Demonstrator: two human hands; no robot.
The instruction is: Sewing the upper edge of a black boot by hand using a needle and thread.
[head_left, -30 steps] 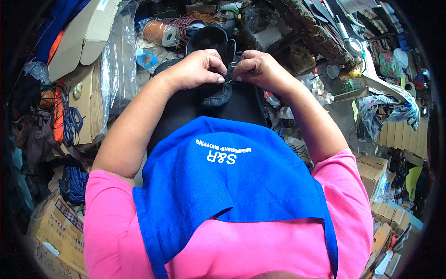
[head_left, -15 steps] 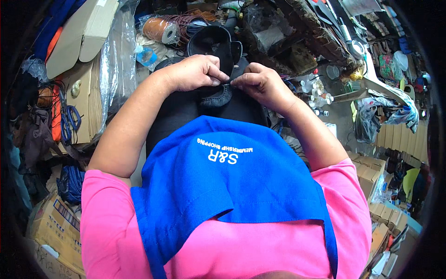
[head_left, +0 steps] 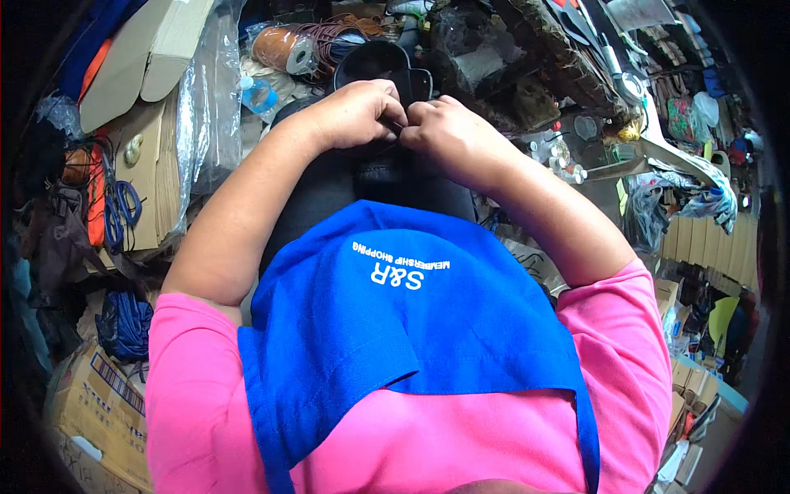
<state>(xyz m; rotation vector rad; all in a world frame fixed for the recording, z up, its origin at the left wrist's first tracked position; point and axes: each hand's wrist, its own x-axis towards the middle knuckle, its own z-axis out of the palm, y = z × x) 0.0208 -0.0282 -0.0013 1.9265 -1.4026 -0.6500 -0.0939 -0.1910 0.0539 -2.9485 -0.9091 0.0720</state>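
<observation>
A black shoe (head_left: 369,64) rests between my dark-clothed thighs, heel end away from me; its toe lies partly in shadow beneath my hands. Over the instep, my left hand (head_left: 362,114) has thumb and fingers pinched together. Close against it, my right hand (head_left: 445,132) is also closed, knuckles up and fingertips meeting those of the left. Whatever small or thin thing the fingertips grip is hidden by the fingers. A blue apron (head_left: 395,329) covers my front below the shoe.
Beyond the shoe lie an orange thread spool (head_left: 284,49), tangled brown cord and a clear plastic bottle (head_left: 258,95). Cardboard sheets (head_left: 152,181) and blue-handled scissors (head_left: 125,206) are at left. At right, small bottles (head_left: 566,160) crowd below a metal arm (head_left: 671,152).
Both hands have come closer together over the shoe and slightly farther from me. My right hand has turned knuckles up and moved left; the shoe's toe is now more covered.
</observation>
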